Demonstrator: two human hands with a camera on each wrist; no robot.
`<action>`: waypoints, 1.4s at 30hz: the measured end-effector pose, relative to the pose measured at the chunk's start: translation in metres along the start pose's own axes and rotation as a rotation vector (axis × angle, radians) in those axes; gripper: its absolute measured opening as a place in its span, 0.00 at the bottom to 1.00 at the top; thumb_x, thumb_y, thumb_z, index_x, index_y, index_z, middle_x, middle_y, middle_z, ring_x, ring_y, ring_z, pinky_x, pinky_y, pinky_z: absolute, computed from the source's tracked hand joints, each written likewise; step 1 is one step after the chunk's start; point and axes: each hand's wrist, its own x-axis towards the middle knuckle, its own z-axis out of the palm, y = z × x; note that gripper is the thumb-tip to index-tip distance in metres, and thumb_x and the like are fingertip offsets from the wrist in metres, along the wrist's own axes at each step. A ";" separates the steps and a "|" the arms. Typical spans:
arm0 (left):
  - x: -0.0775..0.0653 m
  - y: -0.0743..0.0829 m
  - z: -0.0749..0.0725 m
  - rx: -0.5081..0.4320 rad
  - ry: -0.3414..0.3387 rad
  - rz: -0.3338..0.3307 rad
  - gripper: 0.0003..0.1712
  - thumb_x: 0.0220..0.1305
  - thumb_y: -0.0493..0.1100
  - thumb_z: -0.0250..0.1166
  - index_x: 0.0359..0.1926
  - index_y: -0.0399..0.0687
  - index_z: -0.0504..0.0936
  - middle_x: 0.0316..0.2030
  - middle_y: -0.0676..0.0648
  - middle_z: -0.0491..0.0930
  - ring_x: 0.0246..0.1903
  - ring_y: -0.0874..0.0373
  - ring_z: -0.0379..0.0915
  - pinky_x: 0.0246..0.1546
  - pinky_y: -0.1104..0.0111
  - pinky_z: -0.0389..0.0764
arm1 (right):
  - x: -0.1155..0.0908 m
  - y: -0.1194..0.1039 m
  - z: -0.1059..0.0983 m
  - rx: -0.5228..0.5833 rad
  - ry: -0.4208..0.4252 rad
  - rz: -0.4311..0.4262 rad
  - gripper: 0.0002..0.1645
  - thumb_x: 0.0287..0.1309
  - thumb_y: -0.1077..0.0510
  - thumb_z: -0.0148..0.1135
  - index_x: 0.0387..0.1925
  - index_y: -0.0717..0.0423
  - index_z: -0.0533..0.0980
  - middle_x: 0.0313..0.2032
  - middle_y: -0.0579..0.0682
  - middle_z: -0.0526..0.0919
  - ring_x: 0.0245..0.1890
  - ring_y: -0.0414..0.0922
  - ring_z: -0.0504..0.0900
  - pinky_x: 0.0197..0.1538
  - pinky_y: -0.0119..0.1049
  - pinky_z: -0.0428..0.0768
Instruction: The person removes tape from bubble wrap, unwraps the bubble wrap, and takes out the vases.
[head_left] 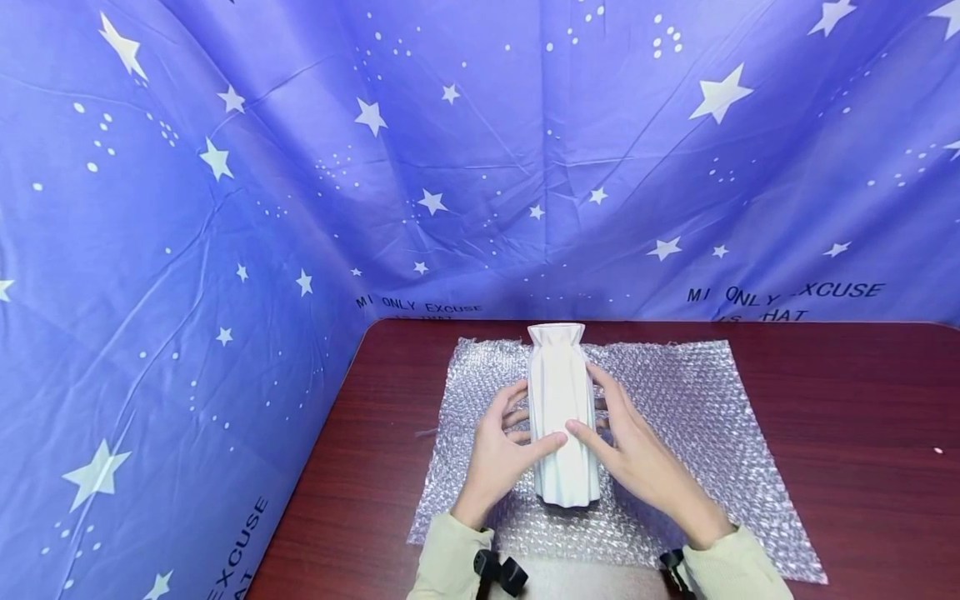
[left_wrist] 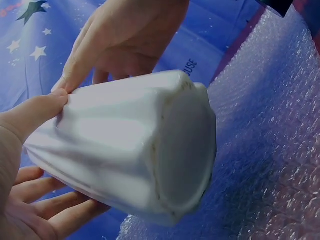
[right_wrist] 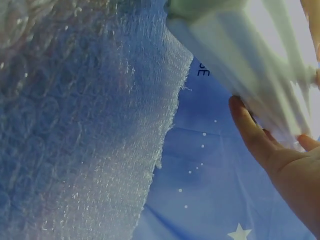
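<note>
Between both hands is a white fluted vase [head_left: 561,392] with a pinched neck and flared rim, its mouth toward the far side in the head view. The left hand [head_left: 501,442] grips its left side, thumb across the front and fingers behind. From the right, the right hand [head_left: 633,442] holds it the same way, the two thumb tips close together. The left wrist view shows the flat base of the vase [left_wrist: 185,150] facing out, raised above the sheet of bubble wrap [head_left: 675,417]. In the right wrist view the vase [right_wrist: 260,55] overlaps the wrap's edge.
The bubble wrap lies spread on a dark red wooden table [head_left: 862,433]. A blue star-patterned cloth [head_left: 480,150] hangs behind and along the left side. A small white speck [head_left: 938,451] lies at the far right. Black straps [head_left: 501,572] sit on the wrists.
</note>
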 end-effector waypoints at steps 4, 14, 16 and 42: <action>0.001 0.003 -0.001 -0.011 0.009 0.029 0.48 0.48 0.43 0.80 0.70 0.55 0.67 0.63 0.45 0.74 0.55 0.49 0.78 0.49 0.67 0.83 | 0.001 -0.001 -0.001 0.001 0.012 -0.037 0.50 0.69 0.47 0.59 0.79 0.44 0.39 0.74 0.64 0.52 0.56 0.60 0.78 0.48 0.47 0.85; 0.000 0.008 -0.003 0.000 0.061 0.064 0.49 0.45 0.41 0.81 0.69 0.53 0.69 0.65 0.46 0.72 0.58 0.47 0.76 0.54 0.67 0.81 | 0.002 -0.004 0.003 0.007 0.035 -0.081 0.55 0.66 0.50 0.62 0.79 0.42 0.35 0.73 0.67 0.52 0.60 0.65 0.74 0.54 0.56 0.81; 0.000 0.009 -0.003 0.004 0.069 0.075 0.50 0.45 0.41 0.81 0.69 0.52 0.69 0.65 0.45 0.72 0.58 0.46 0.77 0.54 0.67 0.81 | 0.002 -0.005 0.003 0.001 0.038 -0.083 0.56 0.66 0.50 0.63 0.79 0.43 0.36 0.72 0.67 0.53 0.59 0.65 0.75 0.54 0.57 0.80; 0.001 0.011 -0.016 0.023 0.154 0.253 0.53 0.43 0.36 0.81 0.70 0.46 0.63 0.63 0.44 0.71 0.60 0.50 0.73 0.59 0.62 0.78 | 0.019 -0.029 0.016 0.055 0.088 -0.177 0.47 0.60 0.53 0.69 0.71 0.57 0.50 0.67 0.63 0.64 0.64 0.58 0.71 0.62 0.55 0.75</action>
